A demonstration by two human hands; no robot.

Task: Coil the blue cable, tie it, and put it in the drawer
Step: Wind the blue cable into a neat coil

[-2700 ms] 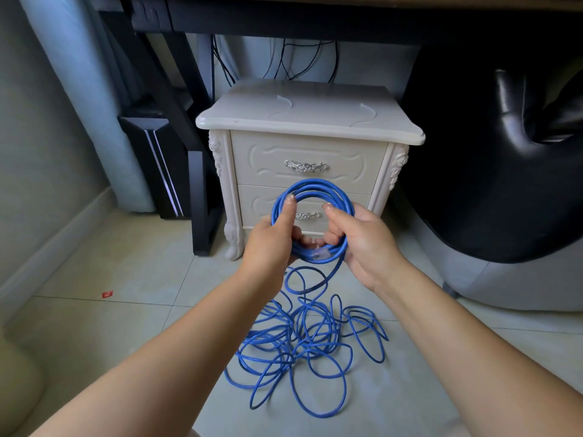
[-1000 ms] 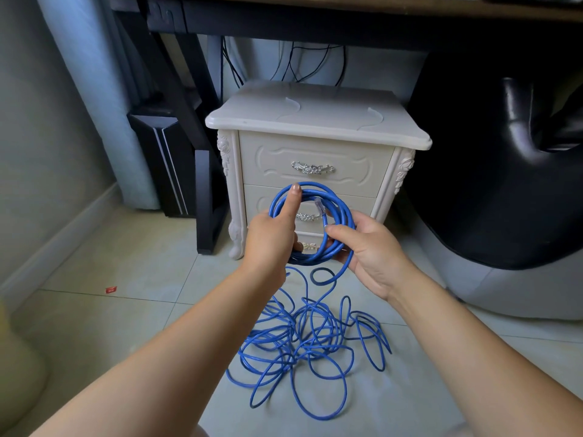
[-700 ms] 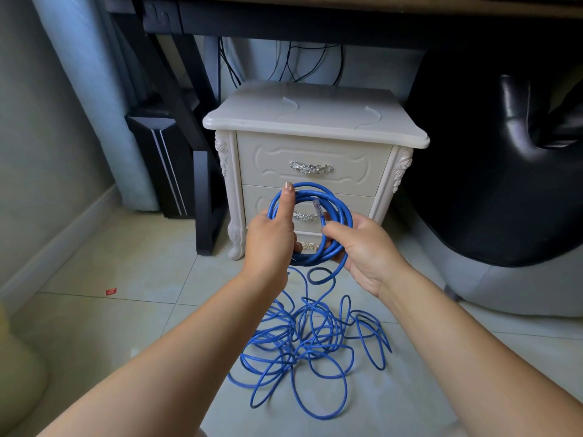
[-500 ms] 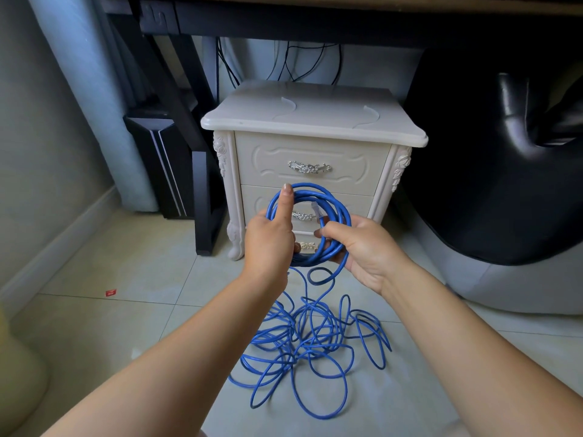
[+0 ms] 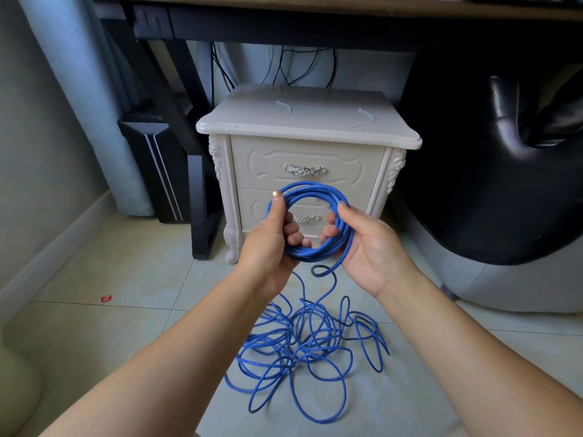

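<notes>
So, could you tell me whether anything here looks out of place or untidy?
Most of the blue cable lies tangled on the tiled floor below the coil gripped by the left hand and right hand. A small red scrap also lies there, far left.

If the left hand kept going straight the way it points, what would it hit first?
Likely the lower drawer of the nightstand, right behind the blue cable coil the left hand holds; depth is unclear.
</notes>
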